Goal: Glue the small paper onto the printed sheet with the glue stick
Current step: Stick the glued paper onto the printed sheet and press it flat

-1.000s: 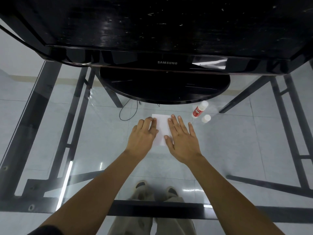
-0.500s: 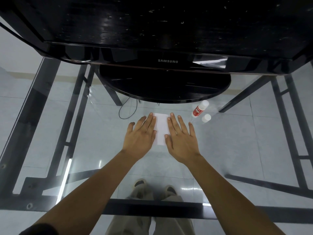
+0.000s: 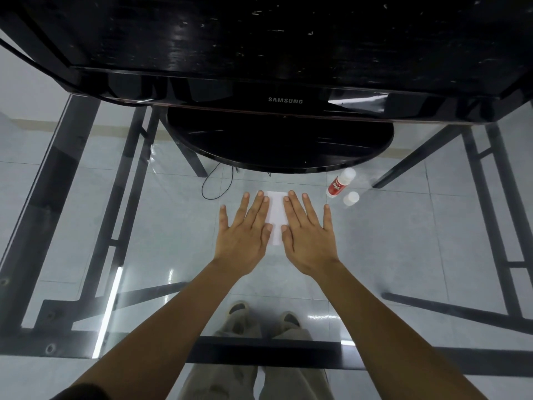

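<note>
A white paper [image 3: 277, 215] lies flat on the glass table in front of the monitor stand. My left hand [image 3: 245, 232] rests flat, palm down, on its left part with fingers spread. My right hand [image 3: 307, 235] lies flat on its right part the same way. Only a narrow strip of paper shows between the two hands, and I cannot tell one sheet from another. The glue stick [image 3: 340, 181], white with a red label, lies on the glass to the right. Its white cap [image 3: 351, 198] stands apart just in front of it.
A black Samsung monitor [image 3: 285, 101] with a round stand [image 3: 279, 145] fills the far side of the glass table [image 3: 144, 241]. A thin black cable [image 3: 216, 183] loops left of the paper. Black table frame bars and my feet show through the glass.
My left hand has gone from curled fingers at the paper's left edge to lying flat with fingers spread. Both hands have slid slightly apart over the paper.
</note>
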`<state>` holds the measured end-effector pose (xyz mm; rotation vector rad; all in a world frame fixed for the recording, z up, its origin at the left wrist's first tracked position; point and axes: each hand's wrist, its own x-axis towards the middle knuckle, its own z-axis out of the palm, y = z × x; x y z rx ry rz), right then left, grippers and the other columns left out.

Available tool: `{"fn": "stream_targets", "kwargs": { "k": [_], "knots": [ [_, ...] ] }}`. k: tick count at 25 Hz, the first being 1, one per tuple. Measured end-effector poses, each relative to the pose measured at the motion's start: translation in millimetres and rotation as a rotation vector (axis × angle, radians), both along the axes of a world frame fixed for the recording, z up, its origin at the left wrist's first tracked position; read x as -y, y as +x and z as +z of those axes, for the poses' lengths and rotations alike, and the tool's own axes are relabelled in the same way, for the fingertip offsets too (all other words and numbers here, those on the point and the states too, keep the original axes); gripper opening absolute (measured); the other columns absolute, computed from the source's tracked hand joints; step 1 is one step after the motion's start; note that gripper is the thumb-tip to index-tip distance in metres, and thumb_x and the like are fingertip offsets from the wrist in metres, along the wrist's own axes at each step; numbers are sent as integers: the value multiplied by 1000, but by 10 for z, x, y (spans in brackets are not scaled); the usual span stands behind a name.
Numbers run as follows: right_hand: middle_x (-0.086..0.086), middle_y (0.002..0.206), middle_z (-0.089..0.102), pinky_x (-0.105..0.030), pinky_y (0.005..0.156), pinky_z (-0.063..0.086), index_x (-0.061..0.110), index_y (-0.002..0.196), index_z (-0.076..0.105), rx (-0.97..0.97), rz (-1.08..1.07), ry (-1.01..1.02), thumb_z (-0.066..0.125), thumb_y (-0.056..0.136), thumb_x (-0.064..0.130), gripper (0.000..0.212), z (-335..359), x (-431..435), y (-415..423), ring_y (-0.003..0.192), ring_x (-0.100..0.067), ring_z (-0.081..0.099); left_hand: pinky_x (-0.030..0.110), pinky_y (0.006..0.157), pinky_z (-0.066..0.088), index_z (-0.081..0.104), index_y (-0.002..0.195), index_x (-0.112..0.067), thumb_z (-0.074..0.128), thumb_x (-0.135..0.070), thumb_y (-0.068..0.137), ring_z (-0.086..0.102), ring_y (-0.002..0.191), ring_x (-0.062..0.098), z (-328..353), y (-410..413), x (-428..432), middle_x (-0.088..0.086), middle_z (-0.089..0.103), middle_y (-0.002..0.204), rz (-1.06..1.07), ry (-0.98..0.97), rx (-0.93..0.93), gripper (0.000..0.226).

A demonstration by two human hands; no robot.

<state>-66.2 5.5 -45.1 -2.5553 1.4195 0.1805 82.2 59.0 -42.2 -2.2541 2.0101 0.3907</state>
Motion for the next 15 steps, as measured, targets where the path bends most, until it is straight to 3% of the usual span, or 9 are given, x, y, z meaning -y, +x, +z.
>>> {"fn": "stream_targets", "kwargs": {
  "k": [4, 11, 13, 15],
  "knots": [
    [1, 158, -4, -41, 109, -18, 22, 147, -5, 19, 2, 0, 12, 95, 44, 59, -2, 9, 2, 144, -20, -9, 50, 107, -15, -32, 134, -24, -9, -49, 88, -26, 138, 21, 46, 63, -239, -6, -28, 146, -35, 20, 23, 57],
    [1, 158, -4, -38, 111, -14, 21, 147, -4, 51, 8, 15, 13, 96, 42, 58, -10, 4, -6, 144, -20, -10, 33, 103, -26, -29, 134, -20, -17, -51, 85, -34, 131, 13, 116, -86, -372, -4, -30, 145, -199, 35, -55, 59],
    [1, 158, -3, -38, 112, -12, 21, 147, -3, 60, 8, 13, 14, 96, 41, 57, -6, 7, -4, 144, -20, -9, 37, 108, -18, -15, 141, -17, -14, -50, 87, -22, 136, 15, 115, -6, -413, 0, -15, 151, -261, 28, -51, 63],
    [1, 158, -2, -38, 112, -11, 20, 147, -1, 68, 7, 24, 15, 96, 40, 57, 6, 10, -10, 144, -20, -8, 44, 112, 11, 17, 144, -10, -3, -46, 94, 12, 140, 20, 147, 95, -527, 8, 21, 152, -334, -35, -16, 65]
  ]
}}
